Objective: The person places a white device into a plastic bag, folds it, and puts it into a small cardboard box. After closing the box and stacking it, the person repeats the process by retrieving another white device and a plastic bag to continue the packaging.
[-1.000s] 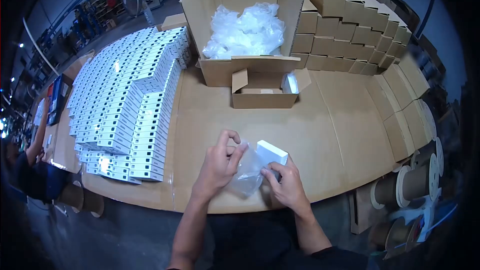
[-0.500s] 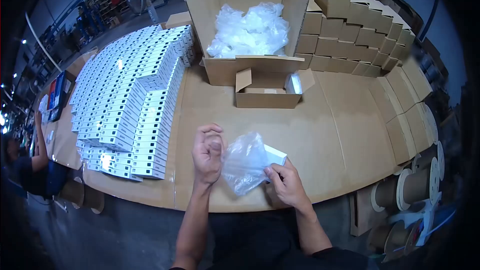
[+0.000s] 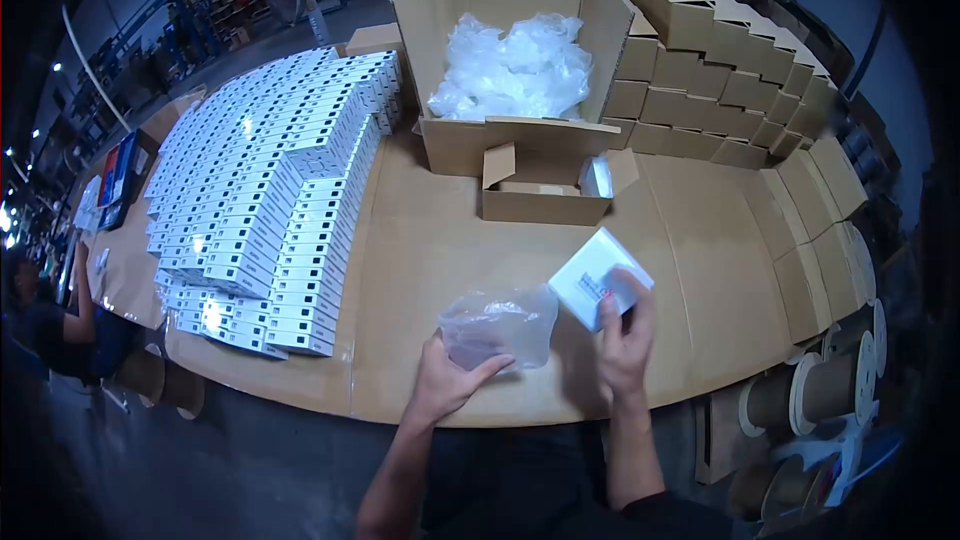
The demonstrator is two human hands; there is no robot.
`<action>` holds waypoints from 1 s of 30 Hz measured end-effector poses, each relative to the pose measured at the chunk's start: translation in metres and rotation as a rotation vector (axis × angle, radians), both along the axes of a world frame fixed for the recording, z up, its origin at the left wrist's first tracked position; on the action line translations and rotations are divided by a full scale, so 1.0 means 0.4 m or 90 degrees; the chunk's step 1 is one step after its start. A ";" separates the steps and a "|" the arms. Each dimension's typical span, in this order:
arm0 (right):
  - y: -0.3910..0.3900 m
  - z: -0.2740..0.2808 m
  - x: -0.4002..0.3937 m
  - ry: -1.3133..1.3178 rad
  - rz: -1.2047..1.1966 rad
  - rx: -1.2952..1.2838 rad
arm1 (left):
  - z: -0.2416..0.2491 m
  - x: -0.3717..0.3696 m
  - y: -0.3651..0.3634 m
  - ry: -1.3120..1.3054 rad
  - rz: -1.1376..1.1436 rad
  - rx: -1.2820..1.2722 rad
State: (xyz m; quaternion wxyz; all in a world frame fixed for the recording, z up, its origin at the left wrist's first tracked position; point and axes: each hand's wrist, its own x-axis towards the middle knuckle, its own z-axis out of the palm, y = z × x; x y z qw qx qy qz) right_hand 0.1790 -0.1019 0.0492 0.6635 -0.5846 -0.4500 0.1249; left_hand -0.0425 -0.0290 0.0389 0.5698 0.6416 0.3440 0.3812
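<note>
My left hand (image 3: 450, 380) grips a clear plastic bag (image 3: 500, 328) by its lower edge, thumb on the near side. To the right, my right hand (image 3: 626, 340) holds a flat white box (image 3: 598, 278) tilted above the table, its printed face toward me. The box is apart from the bag, near the bag's right edge. Beyond both hands stands a small open carton (image 3: 545, 208), with a white box (image 3: 596, 178) leaning inside its right end.
A large open carton (image 3: 440, 145) full of plastic bags (image 3: 515, 70) stands at the back. Stacked white boxes (image 3: 250, 200) cover the table's left side. Brown cartons (image 3: 700, 80) are piled at back right, with spools (image 3: 840, 380) below. Another person (image 3: 70, 325) sits far left.
My left hand has closed on the bag. My right hand has moved right, now holding the white box clear of the bag with its printed face showing.
</note>
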 end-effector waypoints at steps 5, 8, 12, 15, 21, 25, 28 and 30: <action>0.018 0.094 0.063 -0.014 0.155 0.135 | -0.018 -0.001 -0.002 0.038 -0.011 0.058; 0.050 0.141 0.065 -0.068 0.253 0.166 | -0.020 -0.003 0.000 0.080 -0.013 0.108; 0.115 0.176 0.077 -0.145 0.372 0.167 | 0.000 -0.007 0.008 0.116 -0.051 0.106; 0.153 0.197 0.071 -0.162 0.452 0.145 | 0.014 -0.010 0.010 0.133 -0.036 0.152; 0.171 0.223 0.081 -0.212 0.527 0.066 | 0.009 -0.009 0.017 0.134 -0.025 0.141; 0.170 0.250 0.084 -0.288 0.533 -0.043 | 0.002 -0.003 0.022 0.132 -0.017 0.116; 0.175 0.239 0.074 -0.278 0.525 -0.048 | 0.007 0.004 0.019 0.100 -0.017 0.107; 0.179 0.222 0.067 -0.230 0.543 -0.055 | 0.003 0.005 0.023 0.106 -0.024 0.111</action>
